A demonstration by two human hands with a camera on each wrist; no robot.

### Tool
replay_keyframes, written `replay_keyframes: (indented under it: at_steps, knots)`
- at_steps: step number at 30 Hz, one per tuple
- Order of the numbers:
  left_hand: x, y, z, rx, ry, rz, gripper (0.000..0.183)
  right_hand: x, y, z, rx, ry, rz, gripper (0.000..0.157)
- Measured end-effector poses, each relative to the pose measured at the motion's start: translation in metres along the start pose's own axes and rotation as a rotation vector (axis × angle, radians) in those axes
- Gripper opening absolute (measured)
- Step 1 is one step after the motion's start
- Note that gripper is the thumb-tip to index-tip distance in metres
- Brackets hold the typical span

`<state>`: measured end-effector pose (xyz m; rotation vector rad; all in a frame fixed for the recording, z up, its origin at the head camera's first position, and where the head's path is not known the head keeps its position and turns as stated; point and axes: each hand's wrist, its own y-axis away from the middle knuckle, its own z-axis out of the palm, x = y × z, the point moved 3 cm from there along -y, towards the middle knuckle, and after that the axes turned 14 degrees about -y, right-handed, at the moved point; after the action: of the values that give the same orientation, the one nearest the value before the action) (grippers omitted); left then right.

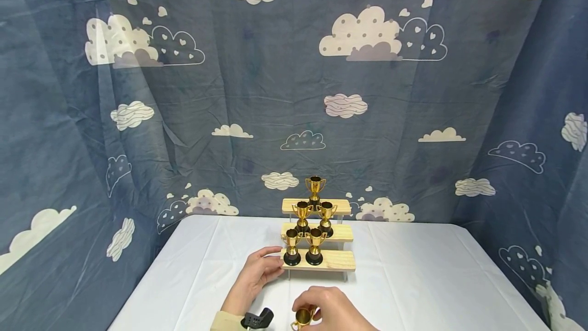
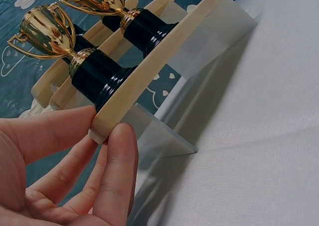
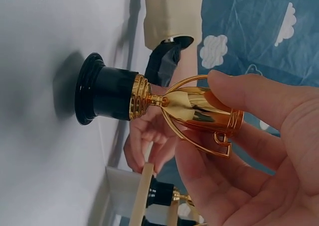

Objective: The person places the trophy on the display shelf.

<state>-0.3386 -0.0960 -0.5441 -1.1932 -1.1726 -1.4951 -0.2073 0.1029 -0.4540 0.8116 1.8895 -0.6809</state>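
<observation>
My left hand pinches the left end of the lowest wooden shelf between thumb and fingers, as the left wrist view shows. In my right hand is a small gold trophy cup with two handles and a round black base. Thumb and fingers grip its bowl and handles, and the base hangs close over the white cloth. Two matching trophies stand on the lowest shelf, a left one and a right one. The middle shelf bears two more, and one trophy stands on the top shelf.
A white cloth covers the table. Clear side panels hold up the wooden steps. Behind and at both sides hangs a blue curtain with cloud prints. A black strap sits on the left wrist below a beige sleeve.
</observation>
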Motion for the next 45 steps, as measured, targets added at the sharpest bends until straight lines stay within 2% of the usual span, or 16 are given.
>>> replay_keyframes:
  at_steps: [13,20,31,35,41,45]
  knots:
    - [0.001,-0.002,0.000,0.002,0.007,-0.004,0.051,-0.001,0.003,-0.009,0.034,0.021,0.007,0.025]
    - [0.001,-0.002,0.000,0.003,0.015,-0.009,0.051,-0.003,0.004,-0.013,0.063,-0.004,0.020,0.025]
    - [0.002,0.002,0.001,-0.008,0.004,-0.004,0.054,-0.005,0.007,-0.020,0.087,0.047,0.032,0.024]
    - [0.003,0.001,0.001,0.000,0.004,-0.012,0.054,-0.007,0.007,-0.024,0.100,0.073,0.008,0.024]
    - [0.004,0.003,0.001,0.007,-0.017,-0.002,0.053,-0.009,0.007,-0.030,0.143,0.143,-0.072,0.025]
    - [0.003,0.004,0.001,0.012,-0.028,0.004,0.051,-0.010,0.008,-0.034,0.166,0.144,-0.049,0.026]
